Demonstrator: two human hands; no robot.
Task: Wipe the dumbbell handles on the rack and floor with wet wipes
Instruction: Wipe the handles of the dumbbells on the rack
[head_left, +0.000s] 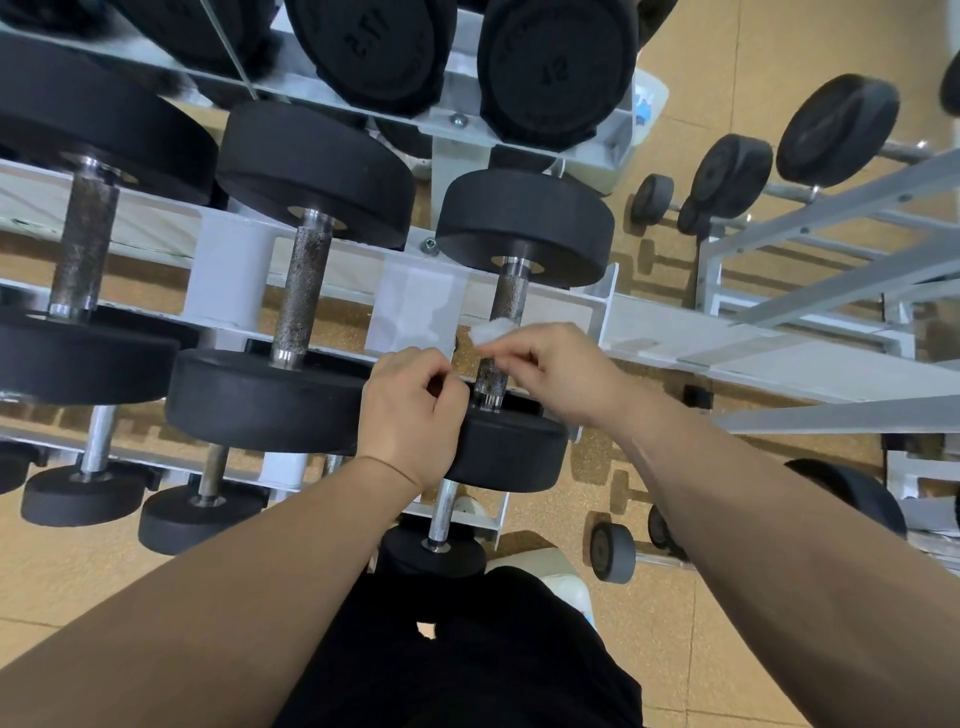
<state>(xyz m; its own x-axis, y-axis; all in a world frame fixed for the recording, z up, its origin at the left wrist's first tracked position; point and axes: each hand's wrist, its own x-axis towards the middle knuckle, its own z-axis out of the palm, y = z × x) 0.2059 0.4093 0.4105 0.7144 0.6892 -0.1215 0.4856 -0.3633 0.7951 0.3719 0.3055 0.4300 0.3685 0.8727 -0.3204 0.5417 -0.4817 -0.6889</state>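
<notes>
A black dumbbell lies on the middle shelf of the white rack (649, 322), its knurled metal handle (508, 296) running away from me. My right hand (556, 371) pinches a small white wet wipe (493, 331) against the near part of that handle. My left hand (410, 410) sits just left of the handle, over the dumbbell's near black head (514, 452), with its fingers curled; I cannot see anything in it. Two bigger dumbbells with rusty handles (301, 301) lie to the left on the same shelf.
Heavier dumbbells (556, 73) fill the top shelf, smaller ones (202, 514) the bottom shelf. A second white rack (831, 228) with small dumbbells stands at the right. A small dumbbell (613, 551) lies on the tan floor near my black-clad legs.
</notes>
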